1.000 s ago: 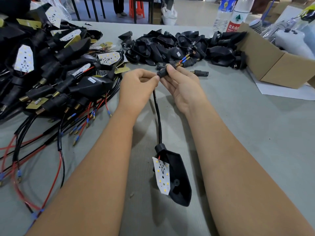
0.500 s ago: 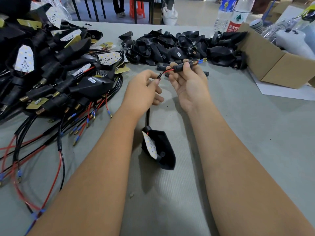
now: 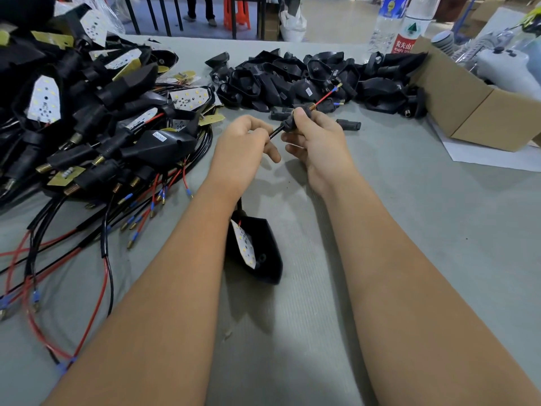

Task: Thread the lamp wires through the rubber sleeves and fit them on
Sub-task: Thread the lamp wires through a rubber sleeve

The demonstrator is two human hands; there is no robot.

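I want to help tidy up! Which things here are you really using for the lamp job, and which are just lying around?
Being used:
- rubber sleeve, gripped by the right hand
- lamp wire, held by the left hand
- lamp housing on that wire

Just lying about:
- water bottles
- cardboard box
- white sheet under the box

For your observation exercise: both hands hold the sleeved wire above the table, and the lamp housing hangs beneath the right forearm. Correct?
Not quite. In the head view the lamp housing hangs beneath the left forearm, not the right. The left hand and right hand do hold the sleeved wire above the table.
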